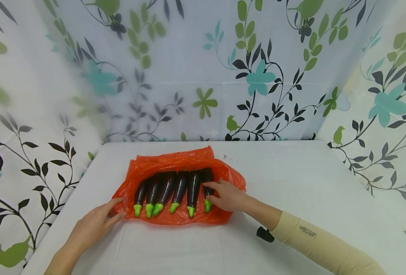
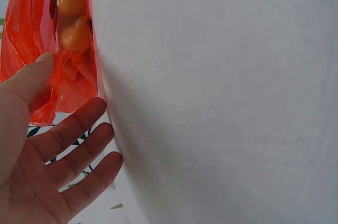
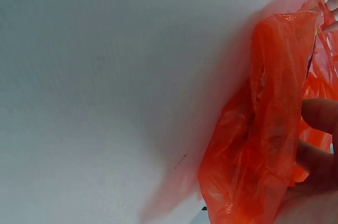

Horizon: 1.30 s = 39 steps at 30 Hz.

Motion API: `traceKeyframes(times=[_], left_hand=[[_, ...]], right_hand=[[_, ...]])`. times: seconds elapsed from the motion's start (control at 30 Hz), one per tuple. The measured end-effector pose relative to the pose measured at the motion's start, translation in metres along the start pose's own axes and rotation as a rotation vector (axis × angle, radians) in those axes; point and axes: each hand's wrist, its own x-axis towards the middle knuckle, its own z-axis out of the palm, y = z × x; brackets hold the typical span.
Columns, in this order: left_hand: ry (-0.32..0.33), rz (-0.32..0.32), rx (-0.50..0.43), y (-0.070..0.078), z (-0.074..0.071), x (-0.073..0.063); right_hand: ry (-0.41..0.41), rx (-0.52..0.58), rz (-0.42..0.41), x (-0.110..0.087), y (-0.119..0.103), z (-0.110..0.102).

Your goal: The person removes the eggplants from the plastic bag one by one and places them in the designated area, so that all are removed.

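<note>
Eggplants (image 1: pixel 180 189), six, glossy, near-black with green caps: laid side by side in a red plastic bag (image 1: pixel 175 159), caps toward the bottom of the frame, left of centre on the white worktop (image 1: pixel 309 175).

Right hand (image 1: pixel 228 195), just right of centre: thumb and forefinger apart, laid across the rightmost eggplant (image 1: pixel 208 175); whether they pinch it, I cannot tell.

Left hand (image 1: pixel 93 225), lower left: thumb and forefinger parted at the bag's left edge, remaining fingers spread.

Step in hand, by my judgement: picking up or settling the rightmost eggplant, the bag's mouth lying open. Next move, as I read it: calls for either a firm grip or a clean release on that eggplant, with the left hand steadying the plastic so that it does not drag.

Differences by view. Head: my only full count of the row. Left wrist: two rounded orange shapes (image 2: pixel 74 33) seen through plastic, upper left, possibly tinted caps; also the finger spread, which I read poorly from overhead. Right wrist: the bag's crumpled outer wall, right of the frame, hiding nearly all the contents.
</note>
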Motion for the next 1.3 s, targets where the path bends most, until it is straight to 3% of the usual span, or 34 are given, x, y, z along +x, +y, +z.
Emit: traceKeyframes(times=[0.53,0.73,1.0,1.3], left_hand=[[0.006,-0.001,-0.005,-0.001,-0.001,0.0],[0.009,0.005,-0.007,-0.002,0.0,0.0],[-0.018,0.002,-0.034,-0.002,-0.001,0.001],[-0.004,0.008,-0.031,0.0,-0.003,0.0]], right_hand=[[0.105,0.18,-0.08,-0.023,0.0,-0.011],[0.094,0.24,-0.091,-0.032,-0.001,-0.014],[0.096,0.277,-0.07,-0.044,0.0,-0.023],[0.182,0.349,-0.048,-0.053,0.004,-0.043]])
